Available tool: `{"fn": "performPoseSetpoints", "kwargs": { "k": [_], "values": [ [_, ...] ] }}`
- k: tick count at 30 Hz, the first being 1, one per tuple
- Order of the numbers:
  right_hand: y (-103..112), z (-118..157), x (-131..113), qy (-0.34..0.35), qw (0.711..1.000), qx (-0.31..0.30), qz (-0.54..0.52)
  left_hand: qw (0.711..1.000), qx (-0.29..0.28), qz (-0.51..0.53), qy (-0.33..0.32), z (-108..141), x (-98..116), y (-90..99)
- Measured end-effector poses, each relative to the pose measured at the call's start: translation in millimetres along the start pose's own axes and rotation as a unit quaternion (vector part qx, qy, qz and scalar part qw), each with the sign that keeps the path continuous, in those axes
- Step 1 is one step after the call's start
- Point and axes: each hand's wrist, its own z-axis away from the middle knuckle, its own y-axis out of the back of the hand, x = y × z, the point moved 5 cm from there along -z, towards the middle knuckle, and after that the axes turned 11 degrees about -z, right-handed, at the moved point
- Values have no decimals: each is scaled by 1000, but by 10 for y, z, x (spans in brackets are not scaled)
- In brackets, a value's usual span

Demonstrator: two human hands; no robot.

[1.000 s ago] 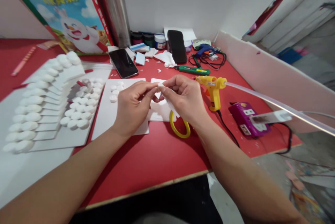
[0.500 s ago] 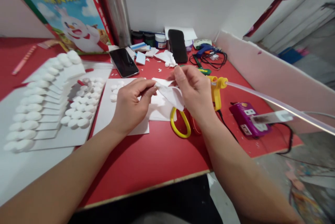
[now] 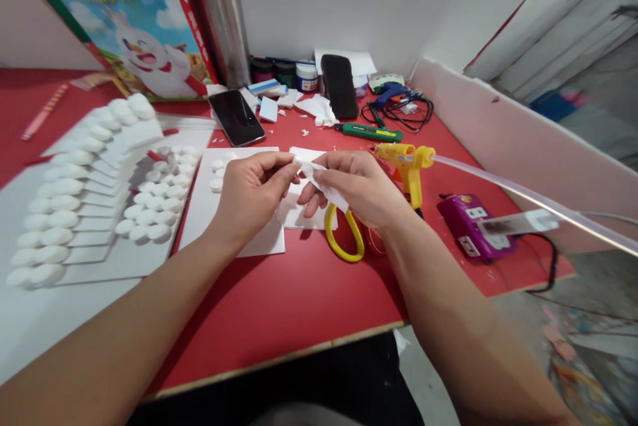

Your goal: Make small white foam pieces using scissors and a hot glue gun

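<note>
A thin, soft white piece that looks like tissue (image 3: 335, 195) is stretched between my two hands above the sheets of white paper (image 3: 299, 216). My left hand (image 3: 256, 193) pinches its left end between thumb and fingertips; whether a smaller piece is wrapped in there is hidden. My right hand (image 3: 359, 183) presses thumb against index finger over the tissue, its lower fingers curled below. Under the right hand lie scissors with yellow handles (image 3: 343, 240). Just right of it stands a yellow hot glue gun (image 3: 411, 173) with a long clear glue stick.
Rows of white rounded pieces (image 3: 64, 203) stand at left, beside more loose white discs (image 3: 149, 213). Behind are two phones (image 3: 236, 118), a steel bottle (image 3: 219, 20), a green pen-like tool (image 3: 371, 132) and tangled cables (image 3: 419, 107). A purple box (image 3: 473, 226) sits at right.
My right hand has turned over and lowered, its thumb now lying across the tissue, which is bunched more narrowly. The green tool is uncovered. My left hand has hardly moved.
</note>
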Motion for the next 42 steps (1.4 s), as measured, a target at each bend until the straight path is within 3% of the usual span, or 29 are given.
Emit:
{"fn": "performPoseSetpoints", "kwargs": {
  "k": [7,14,23,28,33,37,42],
  "values": [
    [37,-47,100,-134,976,-11,-170,999,-7,-32,-27,-14,46,34],
    [15,-38,119,-149,961,-29,-232,997,-33,-54,-46,2,59,22],
    [35,-38,79,-48,991,-40,-118,1000,-27,15,1,-14,26,-5],
    [88,-36,24,37,998,37,34,999,-19,25,16,10,-1,-29],
    [63,51,-83,134,948,149,248,999,-5,16,31,30,-18,-58],
    [-25,116,-128,214,901,182,329,999,25,-37,-2,61,19,-51],
    [-56,104,-88,233,909,154,311,983,86,-114,-112,107,111,-9]
  ]
}}
